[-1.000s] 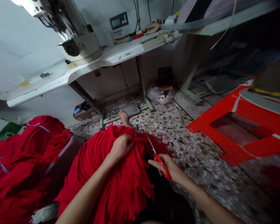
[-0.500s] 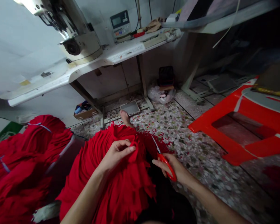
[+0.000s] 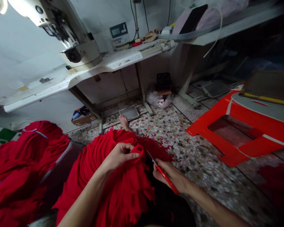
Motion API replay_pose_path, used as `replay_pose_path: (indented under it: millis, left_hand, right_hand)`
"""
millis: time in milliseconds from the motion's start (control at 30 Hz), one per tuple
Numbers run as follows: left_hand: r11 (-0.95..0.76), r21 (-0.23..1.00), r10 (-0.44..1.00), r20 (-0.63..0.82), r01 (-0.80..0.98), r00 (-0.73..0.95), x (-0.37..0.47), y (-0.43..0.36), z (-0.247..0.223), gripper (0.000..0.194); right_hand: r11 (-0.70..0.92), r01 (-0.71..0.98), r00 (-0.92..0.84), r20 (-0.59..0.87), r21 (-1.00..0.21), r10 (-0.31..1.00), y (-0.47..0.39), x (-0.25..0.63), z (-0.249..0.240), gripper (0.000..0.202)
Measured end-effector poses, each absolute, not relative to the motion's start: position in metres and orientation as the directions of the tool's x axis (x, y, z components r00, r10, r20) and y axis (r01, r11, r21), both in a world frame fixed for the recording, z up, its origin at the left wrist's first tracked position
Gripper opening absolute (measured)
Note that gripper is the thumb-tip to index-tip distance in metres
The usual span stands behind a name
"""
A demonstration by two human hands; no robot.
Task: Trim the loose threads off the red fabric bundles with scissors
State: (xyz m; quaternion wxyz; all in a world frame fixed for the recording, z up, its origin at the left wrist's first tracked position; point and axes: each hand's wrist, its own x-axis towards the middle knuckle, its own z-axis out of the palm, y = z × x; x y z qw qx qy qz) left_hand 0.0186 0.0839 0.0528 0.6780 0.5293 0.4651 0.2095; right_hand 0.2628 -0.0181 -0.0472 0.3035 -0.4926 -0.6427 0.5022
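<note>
Left hand (image 3: 119, 154) pinched a fold of red cloth (image 3: 113, 189) on the lap, right hand (image 3: 171, 176) closed on scissors (image 3: 162, 173), blade tips now nearer the fold than half a second ago, red scraps (image 3: 159, 138) on floor beyond.

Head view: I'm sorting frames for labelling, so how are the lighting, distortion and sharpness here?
Head view: bright glare around the sewing machine at upper left, deep shadow at far right; wide-angle bending curves the table edge; left hand, red fabric and scissors in the right hand read fairly sharp.
</note>
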Motion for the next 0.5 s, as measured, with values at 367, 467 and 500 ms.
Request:
replay_pose_path:
  millis: [367,467,500]
  left_hand:
    - [0.295,0.910,0.759,-0.408,0.292,0.507,0.019,0.080,0.046,0.037]
    - [0.361,0.902,0.749,-0.432,0.237,0.502,0.017,0.078,0.044,0.038]
    - [0.385,0.898,0.750,-0.439,0.214,0.495,0.016,0.078,0.043,0.038]
  right_hand:
    - [0.050,0.397,-0.398,-0.123,-0.917,0.909,0.004,0.251,-0.030,0.043]
    - [-0.047,0.367,-0.385,-0.198,-0.929,0.901,0.008,0.250,-0.034,0.051]
    - [-0.078,0.333,-0.389,-0.212,-0.940,0.897,0.008,0.251,-0.036,0.052]
